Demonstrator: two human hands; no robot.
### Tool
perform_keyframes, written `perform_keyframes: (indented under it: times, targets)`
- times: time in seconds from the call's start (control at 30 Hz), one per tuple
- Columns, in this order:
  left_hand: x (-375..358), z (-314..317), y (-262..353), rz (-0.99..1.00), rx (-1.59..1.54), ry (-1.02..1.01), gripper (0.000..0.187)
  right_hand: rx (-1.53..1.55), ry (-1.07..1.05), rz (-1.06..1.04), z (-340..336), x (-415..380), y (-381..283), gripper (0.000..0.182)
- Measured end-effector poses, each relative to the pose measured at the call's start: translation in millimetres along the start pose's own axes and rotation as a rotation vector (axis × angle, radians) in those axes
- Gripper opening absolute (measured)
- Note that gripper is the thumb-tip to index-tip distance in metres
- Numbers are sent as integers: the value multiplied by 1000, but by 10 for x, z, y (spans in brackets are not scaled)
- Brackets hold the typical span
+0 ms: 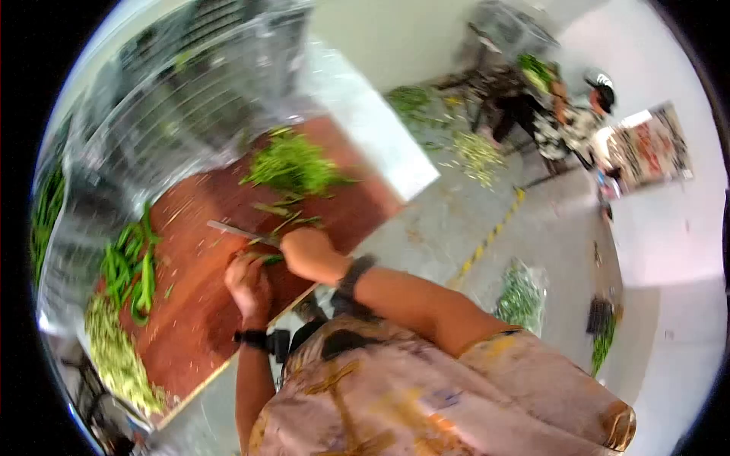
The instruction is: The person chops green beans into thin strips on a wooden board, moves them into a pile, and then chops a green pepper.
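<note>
My right hand (310, 254) is closed round the handle of a knife (237, 230), whose blade points left over the reddish-brown table (190, 289). Just below the blade, my left hand (249, 283) has its fingers curled down on a green pepper (271, 259), most of which is hidden by both hands. Beyond the knife lies a heap of bright green cut strips (293, 166), with a few loose pieces nearer my right hand. Whole long green peppers (129, 266) are piled to the left.
Pale green scraps (114, 351) cover the table's left corner. Clear plastic sheeting (205, 83) hangs along the far side. On the floor to the right sits a plastic bag of greens (521, 296). Another person (566, 129) sits at the back right, holding green vegetables, near scattered trimmings (477, 156).
</note>
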State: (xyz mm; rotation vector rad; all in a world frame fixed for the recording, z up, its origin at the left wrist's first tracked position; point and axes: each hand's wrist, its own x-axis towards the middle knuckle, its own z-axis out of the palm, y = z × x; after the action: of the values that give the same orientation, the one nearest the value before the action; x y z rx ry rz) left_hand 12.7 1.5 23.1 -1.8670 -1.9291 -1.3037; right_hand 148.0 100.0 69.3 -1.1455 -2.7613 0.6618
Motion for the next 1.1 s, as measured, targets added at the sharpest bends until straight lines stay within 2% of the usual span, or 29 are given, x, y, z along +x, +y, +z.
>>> perform_keyframes:
  times: [0.1, 0.23, 0.27, 0.33, 0.47, 0.53, 0.73, 1.1]
  targets:
    - [-53, -8, 31, -30, 210, -73, 19, 52, -18, 42, 129, 62, 27, 12]
    - [-152, 76, -170, -74, 18, -115, 24, 152, 40, 72, 157, 24, 46, 13]
    - [-131, 43, -72, -132, 137, -132, 27, 135, 62, 14, 101, -8, 50, 13]
    - [-114, 29, -73, -151, 120, -150, 23, 96, -11, 33, 69, 9, 63, 13]
    - [-92, 46, -44, -162, 93, -65, 15, 4, -115, -6, -191, -101, 81, 12]
    - [-104, 50, -34, -176, 106, -44, 15, -1, -138, -26, -265, -225, 71, 16]
    - [-90, 23, -14, -152, 121, -37, 7, -57, -195, -55, -208, -462, 88, 19]
    - [-90, 17, -34, -169, 115, -21, 10, -99, -209, -89, -167, -404, 40, 14]
